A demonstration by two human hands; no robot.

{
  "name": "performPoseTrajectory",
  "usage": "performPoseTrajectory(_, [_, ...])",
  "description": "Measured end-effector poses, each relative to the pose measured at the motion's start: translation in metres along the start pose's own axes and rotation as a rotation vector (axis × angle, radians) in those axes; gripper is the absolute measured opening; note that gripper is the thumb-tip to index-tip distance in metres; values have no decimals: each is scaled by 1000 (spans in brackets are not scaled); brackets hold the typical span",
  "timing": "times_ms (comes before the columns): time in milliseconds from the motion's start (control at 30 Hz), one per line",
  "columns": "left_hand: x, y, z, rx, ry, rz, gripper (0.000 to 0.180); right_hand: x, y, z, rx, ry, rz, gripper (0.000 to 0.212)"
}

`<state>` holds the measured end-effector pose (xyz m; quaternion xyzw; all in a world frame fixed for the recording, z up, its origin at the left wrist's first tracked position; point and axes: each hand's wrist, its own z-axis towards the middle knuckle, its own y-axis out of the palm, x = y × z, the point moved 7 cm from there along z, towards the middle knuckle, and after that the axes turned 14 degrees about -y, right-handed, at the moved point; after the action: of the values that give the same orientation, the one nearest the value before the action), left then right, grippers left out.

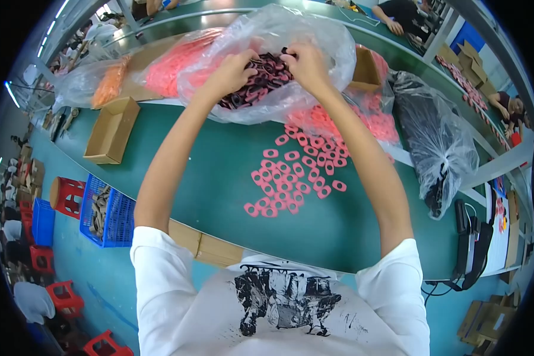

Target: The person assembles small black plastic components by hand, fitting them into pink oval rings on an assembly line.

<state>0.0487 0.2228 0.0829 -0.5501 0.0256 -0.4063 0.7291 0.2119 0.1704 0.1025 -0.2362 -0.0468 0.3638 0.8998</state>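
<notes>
A large clear plastic bag [326, 35] lies open at the far side of the green table, holding a heap of small dark, ring-like pieces [249, 89] with pink ones among them. Over the left side of this heap, my left hand [234, 72] has its fingers curled inward; what they hold, if anything, is hidden. On the heap's right side, my right hand [307, 65] pinches a small black piece [285, 51] between thumb and fingers. Many flat pink oval rings [283, 185] lie loose on the table between my forearms, below the bag.
Bags of pink pieces [175, 68] and orange pieces [111, 82] lie left of the large bag. An open cardboard box [111, 130] sits at left, and a bag of black items [436, 130] at right. A blue crate [117, 219] stands beyond the table's left edge. Other people work across the table.
</notes>
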Motion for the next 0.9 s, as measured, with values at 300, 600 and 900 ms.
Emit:
performPoseTrajectory(300, [22, -18, 0, 152, 75, -59, 23, 18, 25, -3, -146, 453, 399, 14])
performPoseTrajectory(600, [19, -19, 13, 209, 112, -29, 28, 16, 30, 10, -72, 148, 54, 39])
performPoseTrajectory(900, [158, 5, -38, 250, 390, -197, 26, -79, -140, -89, 54, -100, -96, 21])
